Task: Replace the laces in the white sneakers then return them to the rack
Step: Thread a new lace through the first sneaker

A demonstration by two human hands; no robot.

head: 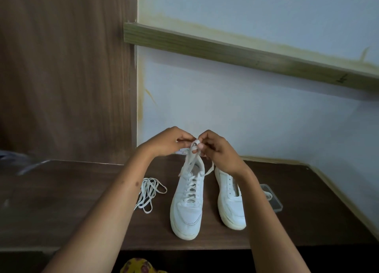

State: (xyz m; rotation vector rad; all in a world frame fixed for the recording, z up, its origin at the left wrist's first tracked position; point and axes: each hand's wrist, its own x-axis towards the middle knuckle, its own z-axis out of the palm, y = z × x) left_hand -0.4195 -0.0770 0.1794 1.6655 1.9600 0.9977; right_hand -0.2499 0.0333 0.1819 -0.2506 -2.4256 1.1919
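Rising straight up from the top eyelets of the left-of-centre sneaker (187, 203), the lace (191, 155) ends meet just above the shoe's collar, at frame centre, where both hands pinch them. Shoe's long axis runs toe-down/heel-up in the frame, toe toward the person, so the lace pull is up and away from the tongue, roughly along that axis. Left hand (167, 142) comes in from the left, fingers curled, thumb + forefinger nipping one strand; right hand (218, 149) from the right, also curled, holding a small loop at the fingertips. Hands nearly touching, w/ the loop between them. Neither is nearer — both sit at the same height over the collar.

Judgement: this looks like the knot/bow stage on this shoe, lacing already crossed through the eyelets. Next pull likely goes sideways, each hand to its own side.

Second sneaker (230, 201) stands just right, partly behind the right forearm; its lacing I can't tell. Spare lace bundle (149, 192) lies loose on the dark table (61, 201), left of the shoes. Clear flat case (271, 199) sits at right. Rack not in view.
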